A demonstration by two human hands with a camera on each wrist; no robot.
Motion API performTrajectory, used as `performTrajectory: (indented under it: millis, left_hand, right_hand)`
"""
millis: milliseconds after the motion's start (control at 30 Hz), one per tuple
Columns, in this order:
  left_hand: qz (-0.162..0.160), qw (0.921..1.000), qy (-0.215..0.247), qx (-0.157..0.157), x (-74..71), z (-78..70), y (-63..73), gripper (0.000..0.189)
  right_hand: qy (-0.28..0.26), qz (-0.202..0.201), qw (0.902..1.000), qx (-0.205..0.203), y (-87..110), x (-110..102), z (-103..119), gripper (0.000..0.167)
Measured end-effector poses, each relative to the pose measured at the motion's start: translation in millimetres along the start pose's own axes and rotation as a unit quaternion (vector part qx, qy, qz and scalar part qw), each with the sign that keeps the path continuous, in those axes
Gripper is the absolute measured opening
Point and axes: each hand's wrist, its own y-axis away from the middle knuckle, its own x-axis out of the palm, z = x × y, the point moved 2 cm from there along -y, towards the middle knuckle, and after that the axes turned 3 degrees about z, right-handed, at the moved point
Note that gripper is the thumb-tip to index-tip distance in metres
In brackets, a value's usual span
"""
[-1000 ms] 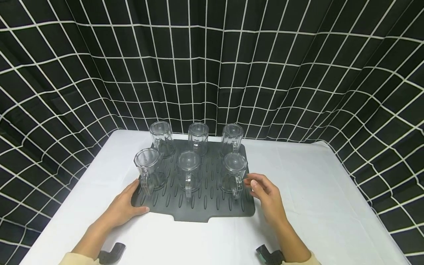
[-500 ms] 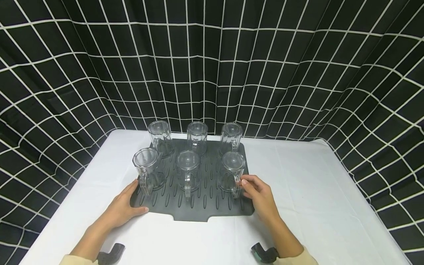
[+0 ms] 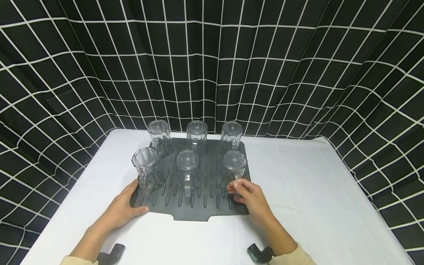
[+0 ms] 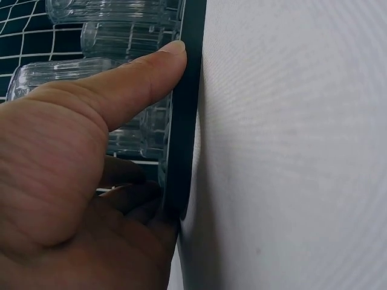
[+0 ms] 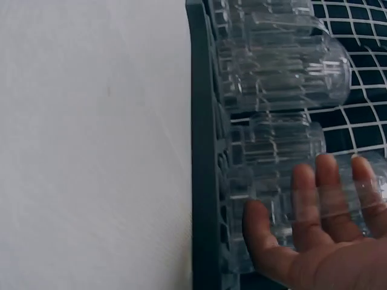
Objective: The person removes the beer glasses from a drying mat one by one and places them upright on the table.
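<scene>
Several clear glass mugs stand upside down in two rows on a dark grey ridged drying mat [image 3: 190,216]. My left hand [image 3: 120,208] rests against the mat's near left corner, thumb on the front edge and fingers along the left side, beside the front left mug [image 3: 147,171]. In the left wrist view, the thumb [image 4: 142,78] reaches to the mat's edge. At the front right mug [image 3: 233,163], my right hand [image 3: 250,195] has its fingers around the handle. The right wrist view shows those fingers [image 5: 329,199] mostly extended behind the clear handle; its thumb is out of that view.
The front middle mug [image 3: 188,169] and the back row, with mugs at left [image 3: 160,136], middle [image 3: 197,136] and right [image 3: 231,136], share the mat. White cloth [image 3: 308,191] covers the table. A black curtain with white grid lines [image 3: 212,66] hangs behind.
My right hand has moved left from beside the mat to the front right mug's handle, its fingers passing behind it. The left hand stays at the mat's corner.
</scene>
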Motion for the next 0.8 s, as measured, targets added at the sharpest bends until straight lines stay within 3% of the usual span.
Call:
performTrajectory:
  millis: [200,400,800]
  left_hand:
    - [0.004,1.0,0.0,-0.004,0.3,0.3,0.2,0.111]
    - [0.004,1.0,-0.003,-0.006,0.4,-0.5,0.1,0.111]
    - [-0.001,1.0,-0.007,-0.003,0.1,-1.8,0.3,0.109]
  right_hand:
    - [-0.086,0.015,0.9962,0.006,0.4,5.6,-4.9,0.031]
    - [-0.129,0.002,0.9912,-0.03,1.5,6.0,-6.5,0.034]
    - [-0.113,-0.026,0.9861,-0.119,4.4,5.4,-9.0,0.035]
